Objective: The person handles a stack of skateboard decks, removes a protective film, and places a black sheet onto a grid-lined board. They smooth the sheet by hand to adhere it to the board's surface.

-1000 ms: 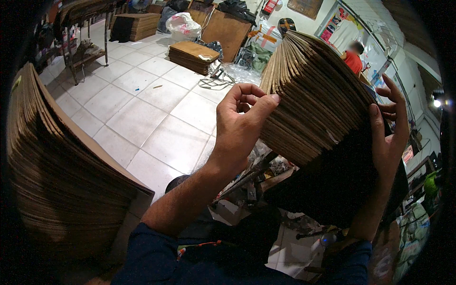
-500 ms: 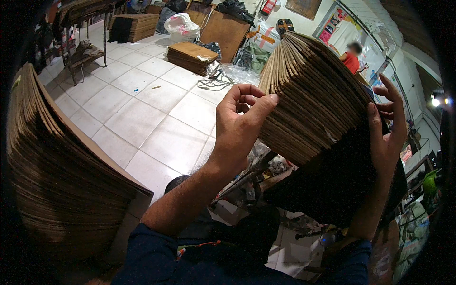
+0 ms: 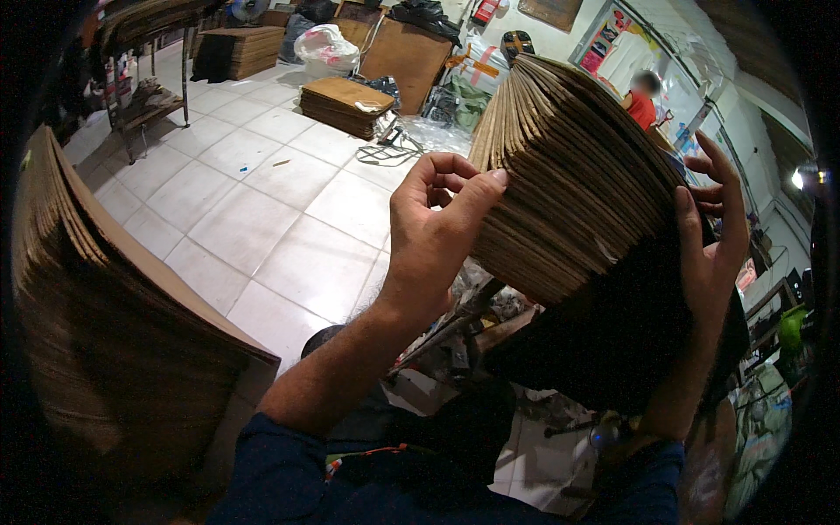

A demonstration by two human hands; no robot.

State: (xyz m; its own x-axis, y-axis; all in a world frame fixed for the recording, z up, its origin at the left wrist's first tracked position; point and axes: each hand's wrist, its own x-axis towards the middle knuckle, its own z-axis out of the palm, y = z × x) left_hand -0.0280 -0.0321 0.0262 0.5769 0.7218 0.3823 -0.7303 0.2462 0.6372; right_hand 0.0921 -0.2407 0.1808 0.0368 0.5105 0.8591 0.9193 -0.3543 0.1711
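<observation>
In front of me leans a thick stack of brown board-like sheets (image 3: 569, 166), their edges fanned apart at the top and packed tighter lower down. My left hand (image 3: 433, 227) is at the stack's left edge, thumb and forefinger brought together in a pinch against the sheet edges. Whether a sheet is caught between those fingertips is hidden. At the right edge stands my right hand (image 3: 713, 232), its fingers apart and raised, with the thumb lying along the stack's side. Deep shadow covers the lower part of the stack.
Another tall stack of brown sheets (image 3: 114, 306) rises close on my left. Beyond the white tiled floor (image 3: 271, 236) are a lower brown stack (image 3: 346, 103), a white plastic bag (image 3: 325, 51) and a metal-legged table (image 3: 149, 44). A person in red (image 3: 641, 103) is at the back right.
The view has shifted slightly, so the background sits a little further left. Both hands keep nearly the same places on the stack.
</observation>
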